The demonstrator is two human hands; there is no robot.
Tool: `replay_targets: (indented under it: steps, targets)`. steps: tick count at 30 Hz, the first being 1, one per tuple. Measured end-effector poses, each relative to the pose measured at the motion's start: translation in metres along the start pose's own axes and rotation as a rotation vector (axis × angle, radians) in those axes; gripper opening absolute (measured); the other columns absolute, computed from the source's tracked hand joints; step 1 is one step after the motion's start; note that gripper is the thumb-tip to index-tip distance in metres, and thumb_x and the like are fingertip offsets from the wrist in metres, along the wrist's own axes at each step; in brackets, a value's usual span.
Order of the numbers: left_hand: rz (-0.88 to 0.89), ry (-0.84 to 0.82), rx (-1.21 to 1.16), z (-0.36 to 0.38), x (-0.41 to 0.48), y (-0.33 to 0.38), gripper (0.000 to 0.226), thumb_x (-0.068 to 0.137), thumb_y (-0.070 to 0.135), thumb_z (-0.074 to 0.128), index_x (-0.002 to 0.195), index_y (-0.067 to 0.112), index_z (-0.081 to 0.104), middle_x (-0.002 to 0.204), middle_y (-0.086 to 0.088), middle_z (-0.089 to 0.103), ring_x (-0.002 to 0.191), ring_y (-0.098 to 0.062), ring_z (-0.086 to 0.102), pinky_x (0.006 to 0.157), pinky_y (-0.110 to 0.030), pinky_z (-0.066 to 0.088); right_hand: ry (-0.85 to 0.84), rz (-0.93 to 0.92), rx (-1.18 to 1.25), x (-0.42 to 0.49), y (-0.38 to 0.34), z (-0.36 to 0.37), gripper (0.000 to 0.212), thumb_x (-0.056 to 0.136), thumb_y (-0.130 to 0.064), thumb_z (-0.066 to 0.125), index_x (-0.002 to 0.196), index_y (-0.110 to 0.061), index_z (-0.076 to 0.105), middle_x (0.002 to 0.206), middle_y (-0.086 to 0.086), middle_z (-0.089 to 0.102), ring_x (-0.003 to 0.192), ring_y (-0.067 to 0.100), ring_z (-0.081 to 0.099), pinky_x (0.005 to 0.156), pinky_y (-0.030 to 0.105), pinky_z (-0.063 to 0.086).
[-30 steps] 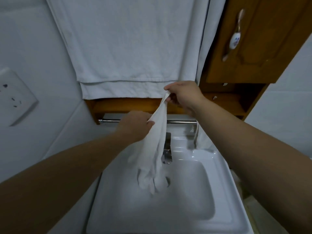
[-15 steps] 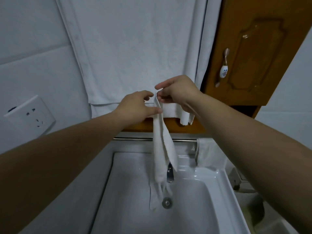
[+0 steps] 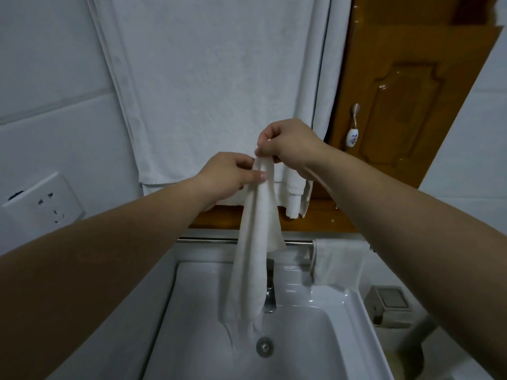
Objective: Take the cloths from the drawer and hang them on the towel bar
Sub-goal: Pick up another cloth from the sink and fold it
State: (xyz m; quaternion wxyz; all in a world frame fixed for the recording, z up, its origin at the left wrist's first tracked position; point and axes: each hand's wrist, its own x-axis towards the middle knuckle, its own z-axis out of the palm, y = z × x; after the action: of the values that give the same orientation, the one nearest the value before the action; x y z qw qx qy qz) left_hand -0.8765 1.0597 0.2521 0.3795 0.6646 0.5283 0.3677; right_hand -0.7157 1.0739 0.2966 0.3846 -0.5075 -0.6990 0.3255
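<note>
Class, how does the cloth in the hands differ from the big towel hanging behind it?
The cloth is narrow and bunched; the big towel is wide and flat. The left hand and right hand pinch the cloth's top; the big towel hangs unheld. Both are white.

Left forearm (image 3: 109, 256) and right forearm (image 3: 397, 215), both bare, are reaching forward and converging. Left grip (image 3: 227, 174) is facing knuckles up, thumb and curled fingers pinching the top of a cloth (image 3: 255, 242). Right grip (image 3: 288, 144) is sitting just above and to the right of the left grip, nearly touching it, fingers curling downward and pinching the same top edge.
</note>
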Motion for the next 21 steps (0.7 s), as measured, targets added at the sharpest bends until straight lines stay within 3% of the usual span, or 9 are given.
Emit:
replay_targets:
  steps: [5,8,12,17,21]
  targets:
    - [-0.034,-0.019,-0.194,-0.001,0.003,0.000,0.029,0.084,0.025,0.077,0.111,0.016,0.071,0.107,0.000,0.074,0.104,-0.015,0.068,0.091,-0.032,0.054,-0.111,-0.084,-0.051,-0.006,-0.005,-0.014,0.018,0.084,0.004,0.061,0.086,-0.014,0.064,0.074,0.004,0.051,0.063,0.016,0.046,0.061,0.029,0.043]
    - [-0.066,-0.074,-0.288,0.003,0.003,-0.003,0.023,0.089,0.018,0.071,0.111,0.020,0.069,0.100,0.001,0.075,0.096,-0.014,0.069,0.090,-0.032,0.052,-0.250,-0.148,-0.146,-0.013,-0.012,-0.019,0.020,0.085,0.002,0.063,0.097,-0.013,0.068,0.084,0.012,0.050,0.070,0.017,0.045,0.062,0.025,0.044]
    - [-0.048,-0.157,-0.422,0.006,0.001,-0.001,0.021,0.091,0.007,0.064,0.106,0.021,0.069,0.097,0.004,0.075,0.094,-0.011,0.070,0.093,-0.032,0.052,-0.284,-0.216,-0.281,-0.016,-0.018,-0.021,0.019,0.087,-0.005,0.068,0.101,-0.018,0.069,0.106,0.021,0.061,0.080,0.017,0.054,0.070,0.025,0.052]
    - [-0.060,-0.065,-0.418,0.005,-0.001,-0.001,0.018,0.087,0.016,0.073,0.104,0.012,0.072,0.103,-0.003,0.076,0.098,-0.016,0.071,0.087,-0.029,0.055,-0.177,-0.295,-0.584,-0.013,-0.021,-0.023,0.018,0.091,-0.015,0.068,0.107,-0.022,0.064,0.107,0.009,0.062,0.095,0.024,0.060,0.079,0.034,0.052]
    - [-0.047,-0.034,-0.435,0.009,-0.002,-0.001,0.018,0.086,0.022,0.075,0.099,0.010,0.071,0.098,-0.002,0.077,0.089,-0.013,0.072,0.075,-0.025,0.056,-0.039,-0.301,-0.576,-0.009,-0.021,-0.026,0.016,0.094,-0.015,0.065,0.108,-0.022,0.066,0.106,0.006,0.063,0.091,0.021,0.060,0.071,0.023,0.048]
